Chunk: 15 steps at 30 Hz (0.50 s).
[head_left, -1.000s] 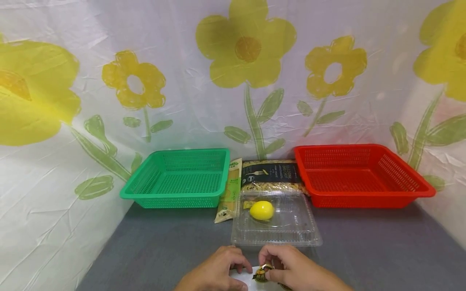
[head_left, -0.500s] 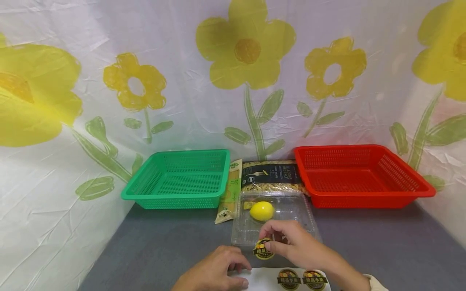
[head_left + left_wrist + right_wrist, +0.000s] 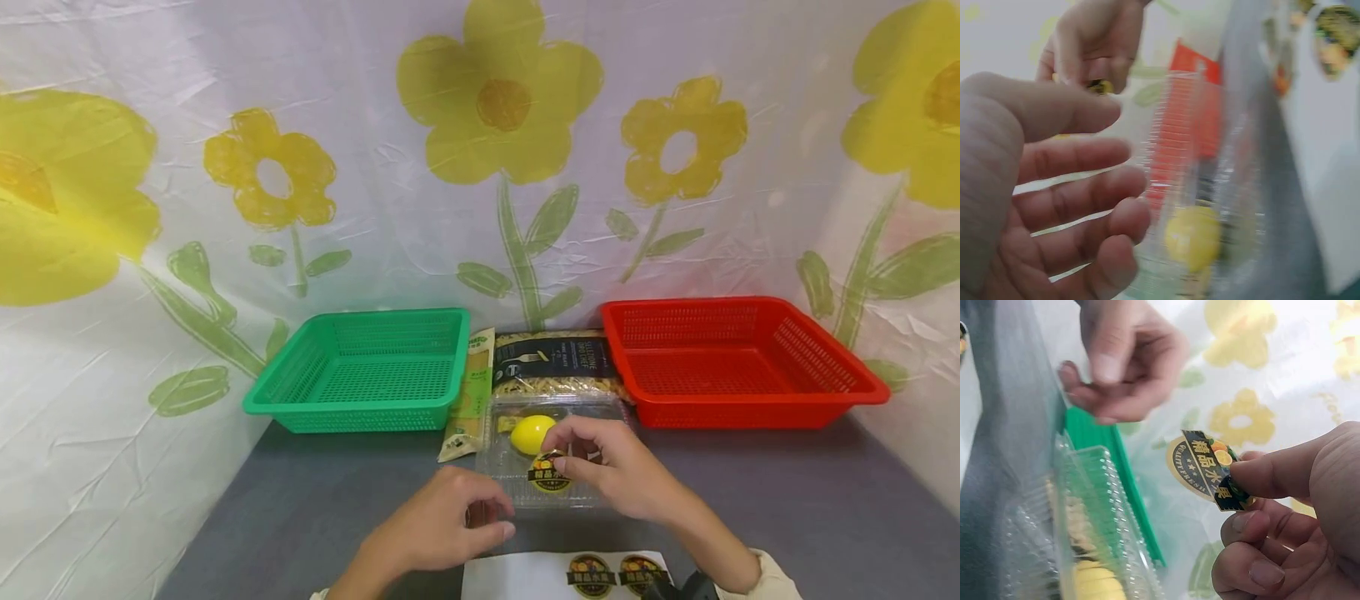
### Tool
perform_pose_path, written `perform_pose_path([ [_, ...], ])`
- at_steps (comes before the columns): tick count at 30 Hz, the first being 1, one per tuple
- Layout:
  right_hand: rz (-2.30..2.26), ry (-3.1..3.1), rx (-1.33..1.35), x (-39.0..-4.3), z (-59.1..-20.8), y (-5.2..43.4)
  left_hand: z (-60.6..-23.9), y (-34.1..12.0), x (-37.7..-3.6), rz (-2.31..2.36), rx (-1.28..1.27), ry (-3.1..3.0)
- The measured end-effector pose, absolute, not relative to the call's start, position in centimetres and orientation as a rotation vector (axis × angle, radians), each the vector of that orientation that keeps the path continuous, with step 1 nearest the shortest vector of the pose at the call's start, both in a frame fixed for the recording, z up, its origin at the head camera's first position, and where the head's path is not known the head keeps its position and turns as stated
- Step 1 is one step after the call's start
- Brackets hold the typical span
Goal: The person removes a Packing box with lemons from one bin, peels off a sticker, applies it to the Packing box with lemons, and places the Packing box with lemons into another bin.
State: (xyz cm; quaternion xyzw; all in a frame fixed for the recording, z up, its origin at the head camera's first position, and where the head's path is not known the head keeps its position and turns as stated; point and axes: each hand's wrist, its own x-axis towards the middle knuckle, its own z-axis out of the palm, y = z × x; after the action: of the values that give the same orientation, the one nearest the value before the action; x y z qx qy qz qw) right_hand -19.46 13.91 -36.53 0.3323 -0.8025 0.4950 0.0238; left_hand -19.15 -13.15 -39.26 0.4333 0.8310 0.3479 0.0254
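Between thumb and fingers my right hand (image 3: pixel 618 471) pinches a round black and gold sticker (image 3: pixel 1200 469) with fruit printed on it. In the head view that hand is over the clear plastic clamshell box (image 3: pixel 517 492), just in front of a yellow lemon (image 3: pixel 531 435). My left hand (image 3: pixel 450 521) hovers near the box's front left corner, its fingers loosely bent and holding nothing, as the left wrist view also shows. Below both hands lies a white sticker sheet (image 3: pixel 517 575) bearing more such stickers (image 3: pixel 590 575); its lower part is cut off by the frame.
Behind the box lie a bag of pasta (image 3: pixel 555 358) and a long narrow noodle packet (image 3: pixel 471 392). A green basket (image 3: pixel 356 417) stands on the left and a red basket (image 3: pixel 750 412) on the right, against a flowered cloth (image 3: pixel 390 242).
My right hand has peeled the sticker off the sheet and carried it forward over the clear box. My left hand has lifted away from the sheet and moved slightly forward.
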Motion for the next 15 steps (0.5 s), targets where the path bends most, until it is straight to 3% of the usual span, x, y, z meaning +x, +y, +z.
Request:
perform_pose_path([
  [15,1.547,-2.426,0.899,-21.5,-36.8,14.5,-37.5,-9.0,-22.3,1.364,1.207,2.758],
])
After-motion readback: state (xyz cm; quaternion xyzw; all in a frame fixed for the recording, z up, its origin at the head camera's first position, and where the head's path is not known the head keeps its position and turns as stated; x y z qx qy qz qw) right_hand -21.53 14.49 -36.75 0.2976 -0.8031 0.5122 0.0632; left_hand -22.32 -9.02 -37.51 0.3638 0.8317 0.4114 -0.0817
